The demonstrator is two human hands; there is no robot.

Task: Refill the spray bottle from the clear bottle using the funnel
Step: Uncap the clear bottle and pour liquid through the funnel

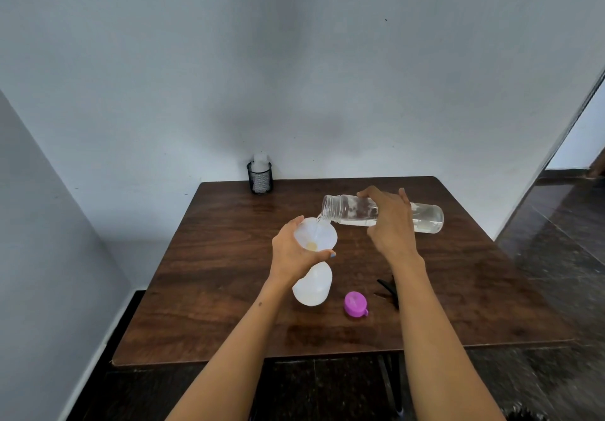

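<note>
Forearms reach in from the frame's bottom edge. My left hand [296, 250] grips the funnel [316, 234] rim, steadying it in the spray bottle [312, 284] standing on the table [229, 289], so the neck stays hidden. My right hand [391, 220] wraps the clear bottle [353, 212], tipped near level, mouth over the funnel; a thin stream falls in. Purple cap [356, 304] lies just beside, off for pouring. Black thing [388, 288] behind my right arm: likely the sprayer head, half hidden. Mesh cup [260, 178] at the wall.
</note>
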